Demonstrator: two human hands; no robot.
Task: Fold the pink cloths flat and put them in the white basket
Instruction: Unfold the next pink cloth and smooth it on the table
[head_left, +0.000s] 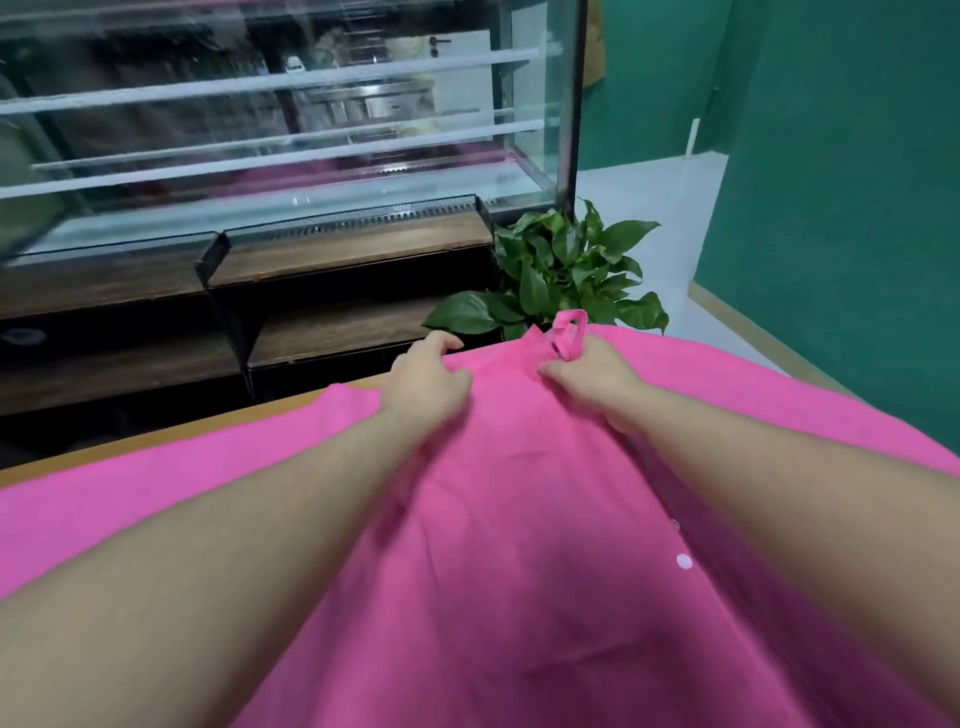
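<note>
- Gripping the far edge of the pink cloth (519, 519), both hands sit close together near the table's far side, w/ a small gap of fabric between them.
- Left hand (426, 387): fingers curled, bunching a fold of cloth at the edge; thumb hidden under the fabric.
- Right hand (592, 374): fingers curled, pinching the cloth just below a small fabric loop (569, 332) that sticks up at the edge.
- Cloth count: one large pink spread covers most of the table; whether the raised middle section is a 2nd layer or the same piece folded over, can't tell.
- Cloth is matte woven fabric w/ soft creases; 2 small white round dots, poss. snaps (683, 561), show near the right forearm.
- Table (156, 441): only a thin wooden strip of its far-left edge shows.
- Beyond it: 1 leafy green plant (561, 270) w/ broad glossy leaves, just past the hands.
- 1 glass display case (291, 130) w/ white shelf rails, above dark wood shelving (337, 260) on black metal frames.
- Green wall (831, 182) to the right, pale floor below.
</note>
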